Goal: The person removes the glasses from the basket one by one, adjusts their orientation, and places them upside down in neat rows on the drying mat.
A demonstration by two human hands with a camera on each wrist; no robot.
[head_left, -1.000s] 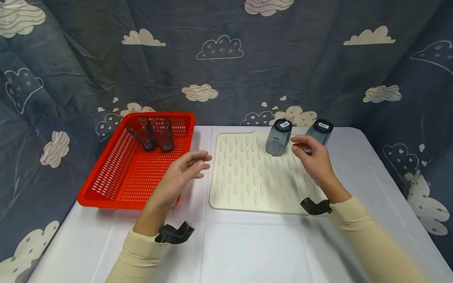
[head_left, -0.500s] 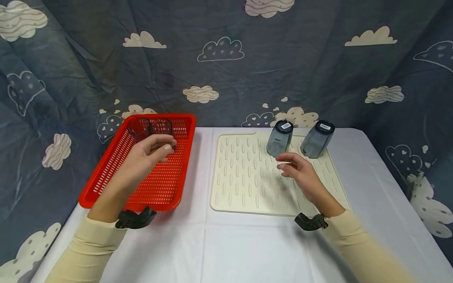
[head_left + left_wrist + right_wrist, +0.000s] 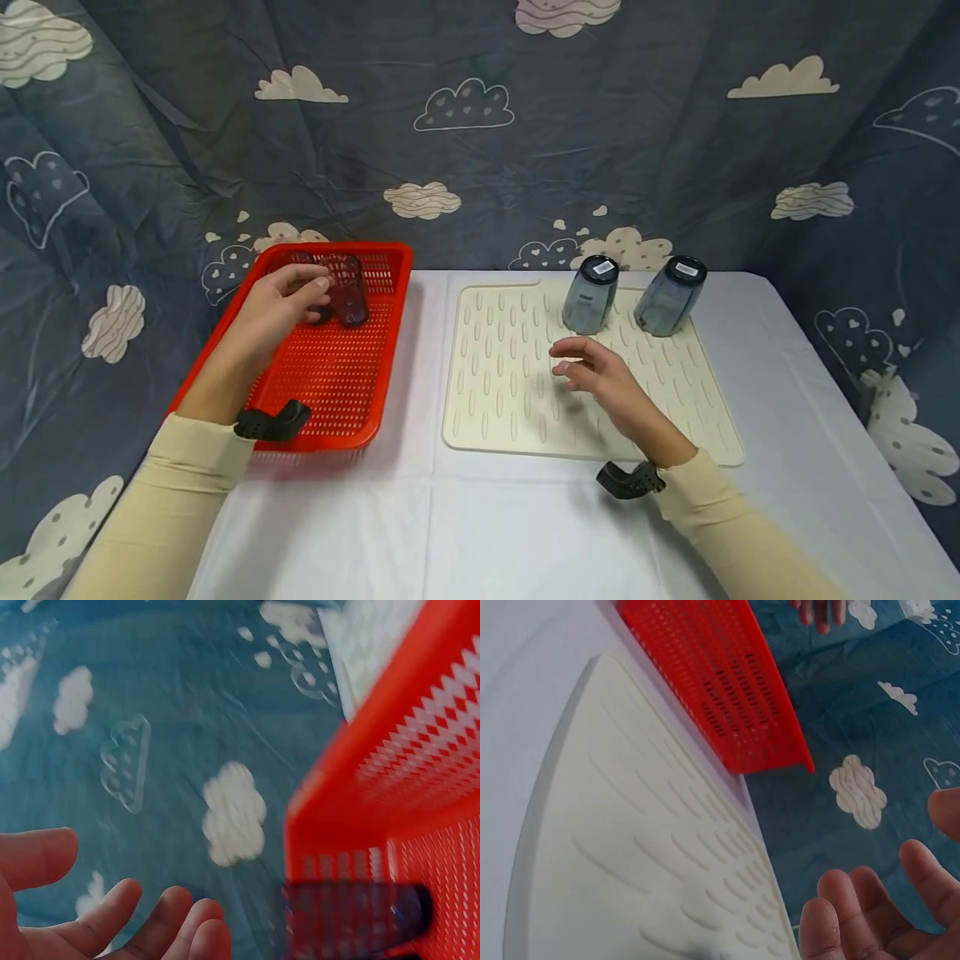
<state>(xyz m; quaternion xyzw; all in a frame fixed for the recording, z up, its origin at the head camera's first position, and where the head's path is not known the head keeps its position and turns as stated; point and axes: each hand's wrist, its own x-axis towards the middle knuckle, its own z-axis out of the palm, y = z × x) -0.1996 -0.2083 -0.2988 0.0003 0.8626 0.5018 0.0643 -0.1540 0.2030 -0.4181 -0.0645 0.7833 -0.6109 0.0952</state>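
My left hand (image 3: 270, 308) hovers over the far left part of a red perforated basket (image 3: 375, 379), its fingers loosely bent and holding nothing. Close by, a dark see-through drinking glass (image 3: 348, 292) leans in the basket. A second glass (image 3: 296, 260) is mostly hidden behind the hand. In the left wrist view, one glass (image 3: 360, 915) lies just beyond the fingertips. My right hand (image 3: 600, 387), relaxed with nothing in it, hangs over a cream ridged drying mat (image 3: 495, 375). Two smoky glasses, one left (image 3: 590, 296) and one right (image 3: 670, 297), stand upside down on the mat's far part.
A white cloth covers the table (image 3: 480, 517). Behind it and along both sides hangs a dark curtain (image 3: 637, 150) with a cloud print. The basket's right wall (image 3: 390, 358) stands a short way left of the mat.
My left hand has gone from between basket and mat to over the basket, towards the glasses there. My right hand has drawn left and nearer, away from the right glass on the mat.
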